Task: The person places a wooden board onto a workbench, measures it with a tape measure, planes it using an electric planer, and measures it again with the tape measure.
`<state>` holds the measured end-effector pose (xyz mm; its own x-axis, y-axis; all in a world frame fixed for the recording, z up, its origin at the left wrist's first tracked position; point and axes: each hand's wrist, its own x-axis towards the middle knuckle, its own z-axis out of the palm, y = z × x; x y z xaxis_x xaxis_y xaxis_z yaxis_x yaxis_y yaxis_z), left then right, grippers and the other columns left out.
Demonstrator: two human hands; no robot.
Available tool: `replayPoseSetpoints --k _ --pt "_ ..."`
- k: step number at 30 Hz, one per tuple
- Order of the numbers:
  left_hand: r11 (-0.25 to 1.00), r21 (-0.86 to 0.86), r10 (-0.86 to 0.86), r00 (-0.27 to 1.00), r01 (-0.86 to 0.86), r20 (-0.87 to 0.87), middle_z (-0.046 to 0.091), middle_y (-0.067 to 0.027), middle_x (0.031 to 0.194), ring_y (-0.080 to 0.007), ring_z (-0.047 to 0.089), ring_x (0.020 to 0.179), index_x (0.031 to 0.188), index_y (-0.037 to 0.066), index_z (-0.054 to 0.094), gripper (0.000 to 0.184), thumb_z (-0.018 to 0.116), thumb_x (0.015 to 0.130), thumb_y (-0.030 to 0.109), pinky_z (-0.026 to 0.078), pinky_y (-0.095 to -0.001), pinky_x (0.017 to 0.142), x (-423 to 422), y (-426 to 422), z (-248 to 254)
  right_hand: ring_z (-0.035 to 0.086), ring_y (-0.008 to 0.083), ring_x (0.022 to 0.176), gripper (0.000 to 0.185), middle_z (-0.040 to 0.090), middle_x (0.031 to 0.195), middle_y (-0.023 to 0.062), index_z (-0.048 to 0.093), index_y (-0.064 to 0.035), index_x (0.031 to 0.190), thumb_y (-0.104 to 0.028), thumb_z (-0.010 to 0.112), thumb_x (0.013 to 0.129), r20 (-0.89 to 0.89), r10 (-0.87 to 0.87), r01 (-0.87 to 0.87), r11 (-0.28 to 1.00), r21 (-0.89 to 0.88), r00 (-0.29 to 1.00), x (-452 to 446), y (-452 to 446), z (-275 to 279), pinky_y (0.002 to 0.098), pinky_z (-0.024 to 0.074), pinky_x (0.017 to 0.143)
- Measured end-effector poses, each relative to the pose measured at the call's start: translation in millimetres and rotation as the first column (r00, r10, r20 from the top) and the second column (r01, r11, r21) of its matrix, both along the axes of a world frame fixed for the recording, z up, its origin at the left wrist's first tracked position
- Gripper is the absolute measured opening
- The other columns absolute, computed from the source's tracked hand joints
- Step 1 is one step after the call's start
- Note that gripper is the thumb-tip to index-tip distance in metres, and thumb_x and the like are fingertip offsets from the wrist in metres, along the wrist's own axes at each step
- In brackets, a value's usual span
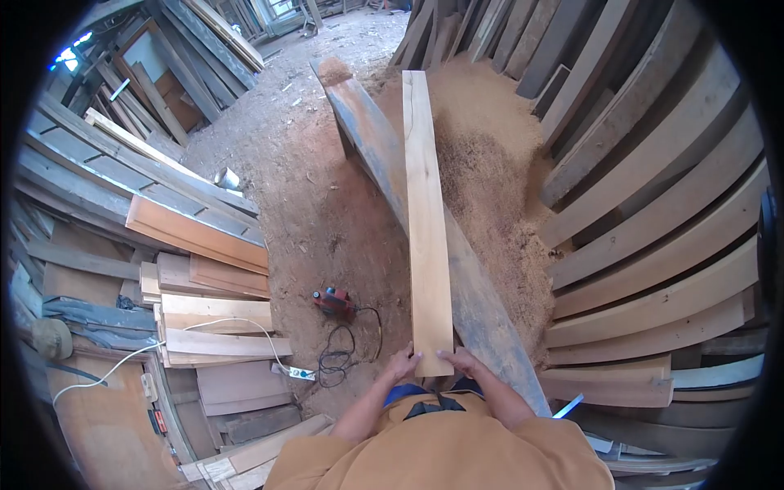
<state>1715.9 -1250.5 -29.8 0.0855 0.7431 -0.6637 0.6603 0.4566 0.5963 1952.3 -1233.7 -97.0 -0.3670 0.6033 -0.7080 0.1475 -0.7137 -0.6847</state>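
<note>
A long pale wooden plank (427,229) stretches away from my body, lying over a worn bluish bench board (482,306) that crosses beneath it at an angle. At the plank's near end, my left hand (400,362) grips the left edge, thumb on the top face. My right hand (462,362) holds the right edge in the same way. The fingers under the plank are hidden. A dark crack runs along the plank's far part.
A red power planer (333,301) rests on the dirt floor at left, its cord running near a white power strip (300,373). Stacked boards (216,313) line the left side; leaning planks (645,237) line the right. Sawdust (490,139) covers the ground beyond the bench.
</note>
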Motion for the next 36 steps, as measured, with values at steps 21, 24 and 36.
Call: replayPoseSetpoints --k 21,24,36 --pt "0.953 -0.204 0.301 0.787 -0.225 0.538 0.071 -0.01 0.111 -0.0189 0.069 0.094 0.136 0.004 0.06 0.047 0.059 0.102 0.036 0.06 -0.0358 0.081 0 -18 -61 0.066 0.0399 0.116 0.072 0.067 0.121 0.0324 0.066 0.0105 0.12 -0.049 0.075 0.082 0.589 0.347 -0.47 0.881 0.063 0.73 -4 18 109 0.0437 0.0517 0.098" --pt "0.962 -0.169 0.273 0.817 -0.216 0.507 0.071 -0.0103 0.112 -0.0194 0.07 0.092 0.137 0.005 0.059 0.049 0.06 0.102 0.039 0.06 -0.0353 0.078 -8 -18 -55 0.068 0.042 0.111 0.072 0.068 0.118 0.0319 0.067 0.0112 0.12 -0.049 0.075 0.081 0.658 0.383 -0.55 0.833 0.057 0.648 -10 19 113 0.0451 0.0529 0.096" --pt "0.685 -0.648 0.729 0.292 -0.334 0.62 0.063 -0.012 0.131 -0.0283 0.063 0.116 0.146 0.012 0.051 0.078 0.038 0.099 0.073 0.054 -0.0453 0.098 -8 -17 1 0.07 0.0426 0.105 0.06 0.071 0.107 0.0316 0.068 0.0092 0.111 -0.047 0.064 0.09 0.515 0.397 -0.551 0.813 0.187 0.76 -58 24 169 0.0489 0.0536 0.092"
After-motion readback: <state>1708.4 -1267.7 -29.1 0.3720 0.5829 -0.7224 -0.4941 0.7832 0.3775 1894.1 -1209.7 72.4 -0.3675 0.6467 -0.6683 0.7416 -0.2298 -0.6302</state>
